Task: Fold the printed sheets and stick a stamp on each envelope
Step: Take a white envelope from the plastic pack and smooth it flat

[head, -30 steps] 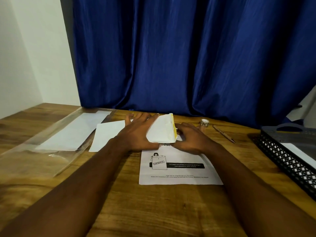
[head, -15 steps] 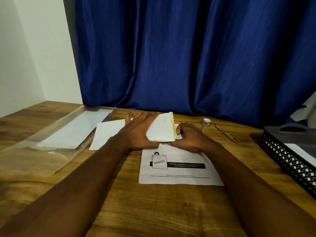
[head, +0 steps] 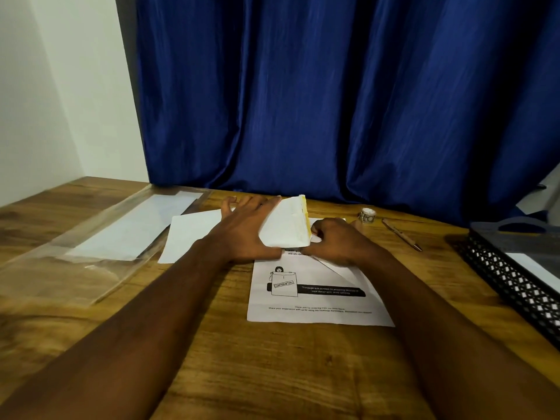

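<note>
A white envelope with a yellow strip along its raised flap lies on the wooden table, atop the far end of a printed sheet. My left hand lies flat on the envelope's left part, fingers spread, thumb at its near edge. My right hand is curled at the flap's right edge, fingertips pinching near the yellow strip. A fold of white paper shows under my right wrist. A small stamp roll stands to the right.
A second white sheet lies left of my left hand, beside a clear plastic sleeve holding envelopes. A pen lies right of the roll. A black mesh tray with paper sits at the right edge. A blue curtain hangs behind.
My right hand has drawn in closer to the envelope's flap and curled its fingers there. My left hand has stayed pressed on the envelope.
</note>
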Demonstrator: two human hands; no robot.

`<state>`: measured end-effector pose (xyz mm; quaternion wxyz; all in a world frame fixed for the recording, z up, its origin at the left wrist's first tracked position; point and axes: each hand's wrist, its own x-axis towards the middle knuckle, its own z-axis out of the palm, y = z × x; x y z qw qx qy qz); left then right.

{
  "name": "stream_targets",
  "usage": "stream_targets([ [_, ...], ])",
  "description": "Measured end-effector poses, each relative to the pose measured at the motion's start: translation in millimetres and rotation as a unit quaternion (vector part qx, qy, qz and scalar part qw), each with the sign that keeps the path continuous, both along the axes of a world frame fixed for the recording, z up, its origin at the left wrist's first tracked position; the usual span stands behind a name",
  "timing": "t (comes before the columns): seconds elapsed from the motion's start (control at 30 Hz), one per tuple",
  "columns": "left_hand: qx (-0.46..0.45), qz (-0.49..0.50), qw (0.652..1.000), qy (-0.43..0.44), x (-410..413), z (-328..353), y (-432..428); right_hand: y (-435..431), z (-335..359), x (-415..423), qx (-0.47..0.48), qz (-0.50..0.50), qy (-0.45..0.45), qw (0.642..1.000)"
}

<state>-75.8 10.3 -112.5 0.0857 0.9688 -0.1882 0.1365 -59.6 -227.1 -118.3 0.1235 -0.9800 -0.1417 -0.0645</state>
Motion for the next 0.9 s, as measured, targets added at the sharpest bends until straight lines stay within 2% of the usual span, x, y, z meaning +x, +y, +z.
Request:
stream_targets([
  [0.13,-0.005,-0.010,1.000,-0.012,-0.1,-1.8,0.6,-10.4,-1.3,-3.2,0.025,0.022,-0.076,0.997],
  [0.3,-0.016,-0.018,0.999,-0.021,0.8,-4.5,2.2,-22.6,5.1,-6.5,0.146,-0.012,-0.098,0.984],
  [0.43,-0.021,-0.015,1.000,-0.017,5.2,-8.9,4.0,-23.6,12.7,-7.8,0.255,-0.032,-0.176,0.950],
  [0.53,-0.021,-0.014,1.000,-0.008,9.8,-10.8,4.4,-17.4,26.2,-12.6,0.352,-0.022,-0.145,0.924],
  [0.63,-0.027,-0.021,0.999,-0.015,9.8,-12.5,5.2,-17.0,23.6,-7.0,0.327,0.015,-0.085,0.941],
  [0.7,-0.030,-0.021,0.999,-0.019,9.4,-13.3,6.1,-21.9,14.2,-2.2,0.293,0.000,-0.055,0.954],
  [0.9,-0.023,-0.016,1.000,-0.002,8.8,-10.9,5.9,-40.8,9.1,0.5,0.303,-0.061,-0.041,0.950],
])
